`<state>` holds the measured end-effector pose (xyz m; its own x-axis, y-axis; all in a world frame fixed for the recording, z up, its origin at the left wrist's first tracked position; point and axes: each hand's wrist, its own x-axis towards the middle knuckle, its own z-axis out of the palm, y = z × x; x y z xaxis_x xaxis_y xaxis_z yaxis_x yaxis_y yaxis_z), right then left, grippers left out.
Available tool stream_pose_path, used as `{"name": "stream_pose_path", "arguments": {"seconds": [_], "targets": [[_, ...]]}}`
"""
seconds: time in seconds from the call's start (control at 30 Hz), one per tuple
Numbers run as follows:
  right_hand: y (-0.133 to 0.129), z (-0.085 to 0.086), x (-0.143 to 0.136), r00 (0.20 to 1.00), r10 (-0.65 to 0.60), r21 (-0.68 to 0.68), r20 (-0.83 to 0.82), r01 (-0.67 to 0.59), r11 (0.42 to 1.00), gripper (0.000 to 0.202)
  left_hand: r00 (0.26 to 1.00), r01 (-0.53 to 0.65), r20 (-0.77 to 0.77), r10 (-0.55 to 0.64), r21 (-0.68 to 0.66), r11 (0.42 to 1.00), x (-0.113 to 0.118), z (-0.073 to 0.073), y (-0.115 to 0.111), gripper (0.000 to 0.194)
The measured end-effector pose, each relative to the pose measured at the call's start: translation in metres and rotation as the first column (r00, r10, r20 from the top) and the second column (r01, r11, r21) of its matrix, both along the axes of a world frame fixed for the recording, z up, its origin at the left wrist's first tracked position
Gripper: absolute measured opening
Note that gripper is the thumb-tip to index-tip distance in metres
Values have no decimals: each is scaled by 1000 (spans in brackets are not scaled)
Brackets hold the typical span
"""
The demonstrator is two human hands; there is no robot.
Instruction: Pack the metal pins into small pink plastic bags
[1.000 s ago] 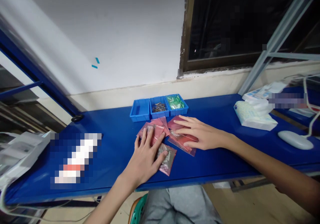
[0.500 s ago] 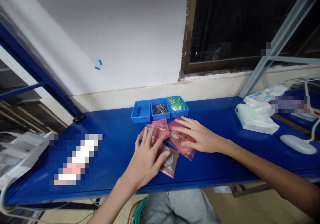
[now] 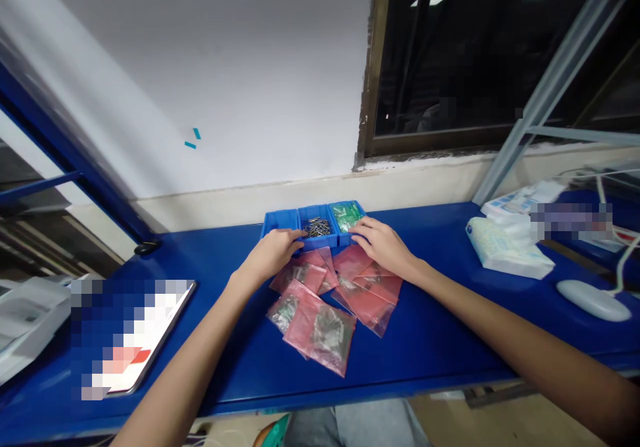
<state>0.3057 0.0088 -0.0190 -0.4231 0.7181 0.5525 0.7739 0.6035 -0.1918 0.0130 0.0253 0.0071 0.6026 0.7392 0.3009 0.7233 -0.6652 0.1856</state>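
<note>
My left hand [image 3: 280,254] reaches to the front of the blue bins, its fingertips at the near edge of the middle bin [image 3: 327,241], which holds small metal screw-like pieces [image 3: 319,226]. Its fingers are stretched out, and no object shows in them. At the right-hand bin, filled with green packets [image 3: 345,215], is my right hand [image 3: 384,242], fingers apart at the bin's front; whether they touch it I cannot tell. Below the hands, several pink see-through bags [image 3: 320,330] lie overlapping on the blue table [image 3: 430,340]. Small pale contents show through some of them.
The left-hand blue bin [image 3: 281,219] shows its bare inside. A tablet-like device [image 3: 165,330], partly blurred out, lies at left near white equipment [image 3: 30,327]. At right are a tissue pack [image 3: 507,250] and a white mouse-shaped object [image 3: 593,300]. A wall [image 3: 250,87] rises behind.
Both hands have lifted off the pink bags and moved away from me to the bins, uncovering the bags. The view has shifted slightly.
</note>
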Motion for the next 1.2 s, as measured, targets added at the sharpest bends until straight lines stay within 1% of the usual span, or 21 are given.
{"name": "stream_pose_path", "arguments": {"seconds": [0.17, 0.33, 0.47, 0.57, 0.77, 0.87, 1.03, 1.1, 1.2], "targets": [[0, 2, 1, 997, 65, -21, -48, -66, 998, 25, 997, -6, 71, 1, 60, 998, 2, -12, -4, 31], [2, 2, 3, 992, 99, -15, -74, -100, 995, 26, 996, -30, 89, 22, 93, 995, 1, -18, -3, 33], [4, 0, 6, 989, 120, -2, -80, -121, 993, 25, 995, -36, 91, 28, 94, 995, 3, -20, -5, 35], [3, 1, 7, 990, 114, -9, -81, -115, 993, 25, 996, -36, 87, 28, 96, 995, 4, -21, -5, 36], [1, 2, 7, 991, 112, -10, -68, -113, 994, 25, 994, -50, 102, 39, 101, 994, 5, -23, -6, 32], [1, 0, 7, 992, 114, -6, -60, -114, 993, 26, 993, -86, 96, 76, 108, 990, 9, -22, -10, 37], [0, -4, 8, 990, 115, 19, -82, -114, 993, 26, 980, -191, -15, 197, 174, 966, 16, -17, -15, 40], [0, -4, 8, 989, 102, 33, -103, -100, 994, 26, 978, -199, -24, 208, 208, 958, 17, -14, -15, 40], [-1, -4, 8, 989, 98, 44, -111, -93, 995, 27, 980, -193, -12, 199, 198, 961, 17, -14, -13, 31]]}}
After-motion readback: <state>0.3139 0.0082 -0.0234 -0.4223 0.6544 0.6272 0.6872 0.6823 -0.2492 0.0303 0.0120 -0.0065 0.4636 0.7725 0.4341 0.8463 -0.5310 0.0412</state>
